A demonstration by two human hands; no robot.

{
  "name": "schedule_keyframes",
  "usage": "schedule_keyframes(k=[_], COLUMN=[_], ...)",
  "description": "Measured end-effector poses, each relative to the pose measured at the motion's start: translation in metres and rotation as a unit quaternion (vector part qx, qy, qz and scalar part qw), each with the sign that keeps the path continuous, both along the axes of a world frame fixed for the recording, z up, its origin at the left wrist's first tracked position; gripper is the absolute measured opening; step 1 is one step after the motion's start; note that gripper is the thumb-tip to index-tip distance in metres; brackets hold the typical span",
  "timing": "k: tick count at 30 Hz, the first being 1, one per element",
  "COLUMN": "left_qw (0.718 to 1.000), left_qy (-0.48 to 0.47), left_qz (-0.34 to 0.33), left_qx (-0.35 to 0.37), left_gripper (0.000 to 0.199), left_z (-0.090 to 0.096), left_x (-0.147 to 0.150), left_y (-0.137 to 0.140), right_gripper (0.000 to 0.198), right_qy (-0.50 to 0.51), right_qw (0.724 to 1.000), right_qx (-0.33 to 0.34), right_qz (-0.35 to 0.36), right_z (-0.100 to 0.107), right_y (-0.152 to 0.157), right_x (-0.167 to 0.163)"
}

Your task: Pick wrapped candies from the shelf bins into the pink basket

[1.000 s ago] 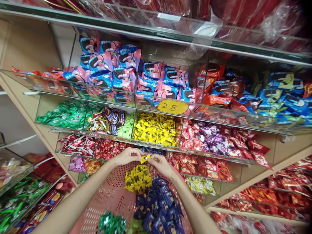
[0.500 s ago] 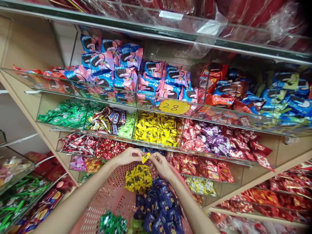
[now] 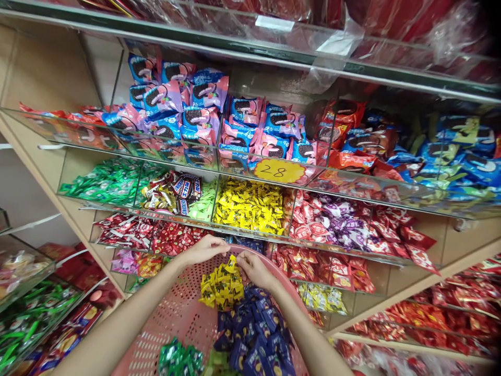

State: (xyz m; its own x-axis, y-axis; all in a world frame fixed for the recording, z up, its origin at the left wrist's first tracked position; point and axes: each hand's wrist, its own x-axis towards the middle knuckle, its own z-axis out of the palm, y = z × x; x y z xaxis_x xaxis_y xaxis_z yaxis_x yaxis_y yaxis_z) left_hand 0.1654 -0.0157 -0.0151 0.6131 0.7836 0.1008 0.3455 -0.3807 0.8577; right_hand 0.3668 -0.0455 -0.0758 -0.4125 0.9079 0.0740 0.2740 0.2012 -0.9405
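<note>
My right hand (image 3: 256, 269) is inside the pink plastic basket (image 3: 156, 318), pinching a small yellow-wrapped candy (image 3: 231, 261) just above a heap of yellow-wrapped candies (image 3: 222, 287). At the basket's far rim is my left hand (image 3: 207, 249), its fingers drawn together; whether anything is between them is hidden. Dark blue packets (image 3: 258, 331) fill the basket below my right hand. Closer to me lie green-wrapped sweets (image 3: 180, 357), with a few light green packets (image 3: 219, 363) beside them.
Beyond the basket, glass-fronted shelves rise in tiers. One bin holds yellow candies (image 3: 250, 206), under a yellow price tag (image 3: 279, 171) reading 28. Blue-and-pink cookie packs (image 3: 203, 122) are stacked above it. Green sweets (image 3: 109, 180) and purple-white candies (image 3: 344, 222) sit to either side.
My right hand has moved down into the basket with the yellow candy, away from my left hand. The left hand has lowered slightly and no longer touches that candy.
</note>
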Motion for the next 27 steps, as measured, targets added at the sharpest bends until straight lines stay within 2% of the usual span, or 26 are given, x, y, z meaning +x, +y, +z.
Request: schedule_keyframes(k=[5,13,19,27], left_qw=[1.000,1.000,1.000,1.000], left_qy=[-0.004,-0.011,-0.011,-0.010], left_qz=[0.001,0.002,0.009,0.021], left_qx=[-0.007,-0.020,-0.016,-0.013], left_gripper=[0.038,0.035,0.036,0.034], left_z=[0.000,0.001,-0.003,-0.001], left_x=[0.001,0.002,0.002,0.002], left_y=[0.000,-0.002,0.001,0.001], right_gripper=[0.023,0.017,0.025,0.029], right_qy=[-0.128,-0.285,-0.319,-0.290], right_qw=[0.984,0.943,0.932,0.935], right_qx=[0.120,0.169,0.150,0.171], right_qz=[0.013,-0.041,-0.085,-0.110], right_z=[-0.001,-0.013,-0.007,0.020], right_y=[0.002,0.005,0.002,-0.006], right_x=[-0.006,-0.015,-0.015,-0.015])
